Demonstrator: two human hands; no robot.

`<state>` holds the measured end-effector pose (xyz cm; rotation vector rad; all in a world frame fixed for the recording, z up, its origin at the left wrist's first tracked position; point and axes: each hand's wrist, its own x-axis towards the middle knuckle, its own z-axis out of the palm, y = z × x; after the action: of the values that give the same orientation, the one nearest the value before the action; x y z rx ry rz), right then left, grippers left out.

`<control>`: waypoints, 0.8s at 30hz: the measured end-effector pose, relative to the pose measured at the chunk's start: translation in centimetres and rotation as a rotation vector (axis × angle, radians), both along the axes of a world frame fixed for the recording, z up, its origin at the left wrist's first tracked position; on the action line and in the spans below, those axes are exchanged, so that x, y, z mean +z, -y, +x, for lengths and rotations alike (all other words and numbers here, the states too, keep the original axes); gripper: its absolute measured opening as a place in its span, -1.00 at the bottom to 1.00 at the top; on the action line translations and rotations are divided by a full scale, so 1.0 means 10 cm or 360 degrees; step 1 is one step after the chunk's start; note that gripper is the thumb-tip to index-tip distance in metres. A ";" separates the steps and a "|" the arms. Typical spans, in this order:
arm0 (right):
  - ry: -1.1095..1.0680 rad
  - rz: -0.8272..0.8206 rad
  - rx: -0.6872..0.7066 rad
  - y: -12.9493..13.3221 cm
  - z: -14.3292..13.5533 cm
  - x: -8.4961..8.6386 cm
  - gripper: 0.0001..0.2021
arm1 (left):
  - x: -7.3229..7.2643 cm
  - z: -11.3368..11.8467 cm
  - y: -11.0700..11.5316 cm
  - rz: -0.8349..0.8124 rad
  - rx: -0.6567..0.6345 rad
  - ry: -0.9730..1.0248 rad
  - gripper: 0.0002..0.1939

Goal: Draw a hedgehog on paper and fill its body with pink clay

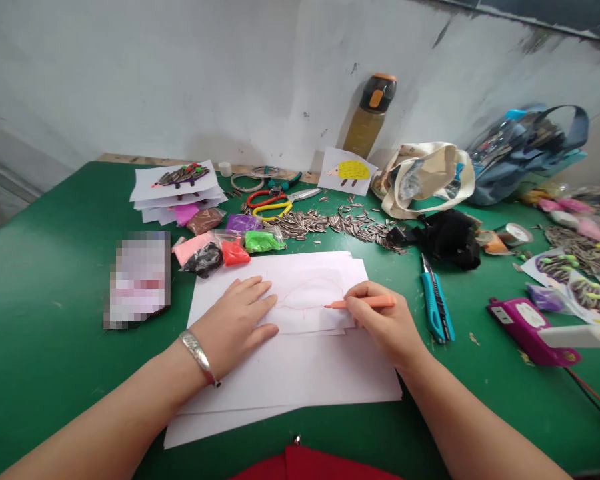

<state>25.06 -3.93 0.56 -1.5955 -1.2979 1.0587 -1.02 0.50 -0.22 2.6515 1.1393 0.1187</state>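
Across the green tabletop [45,267] from me, I see a bottle [365,127] with a black and orange lid near the wall [220,73]. A cream bag [425,175] sits beside a blue bag [510,172]. To my right lie a turquoise utility knife [436,303] and a magenta device [525,327].

On the green table [45,280] lie white paper sheets [290,380], 1 blue cutter [435,307], loose seeds [305,225] and 1 cream bag [427,167].
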 end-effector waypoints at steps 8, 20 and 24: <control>0.0103 0.0042 -0.0008 -0.01 -0.04 0.01 -0.84 | 0.00 0.00 -0.01 0.0000 -0.0003 0.0023 -0.62; 0.0126 0.0057 -0.0024 -0.02 -0.03 0.00 -0.89 | 0.01 0.00 0.00 -0.0020 0.0001 0.0019 -0.63; 0.0194 0.0068 -0.0003 -0.03 -0.01 0.00 -0.88 | 0.01 -0.01 0.00 -0.0007 -0.0011 0.0042 -0.63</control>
<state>24.95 -3.67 0.57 -1.6503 -1.3895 0.9387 -1.08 0.54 -0.16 2.6418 1.1211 0.1491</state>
